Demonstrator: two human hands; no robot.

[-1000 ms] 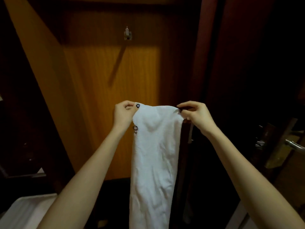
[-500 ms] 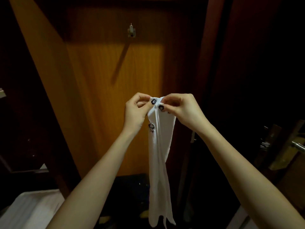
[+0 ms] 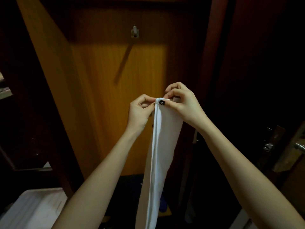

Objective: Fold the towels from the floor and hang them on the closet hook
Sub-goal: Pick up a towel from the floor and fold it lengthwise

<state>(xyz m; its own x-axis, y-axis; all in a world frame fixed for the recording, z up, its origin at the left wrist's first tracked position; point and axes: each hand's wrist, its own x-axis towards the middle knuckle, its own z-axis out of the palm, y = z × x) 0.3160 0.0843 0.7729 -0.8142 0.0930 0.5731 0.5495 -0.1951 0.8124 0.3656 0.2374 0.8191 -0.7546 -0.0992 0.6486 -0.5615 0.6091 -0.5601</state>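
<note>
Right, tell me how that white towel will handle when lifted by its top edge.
Probably floppy: the towel hangs straight down in a long limp strip from where the left hand and right hand pinch its top. Likely light, since fingertip pinches alone carry it. It may slide off the small hook unless draped evenly.

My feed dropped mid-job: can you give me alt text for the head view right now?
The left hand and right hand pinch the top of a white towel, folded into a narrow strip that hangs straight down before a wooden closet panel. A small metal hook sits on the panel above the hands, with nothing on it.
</note>
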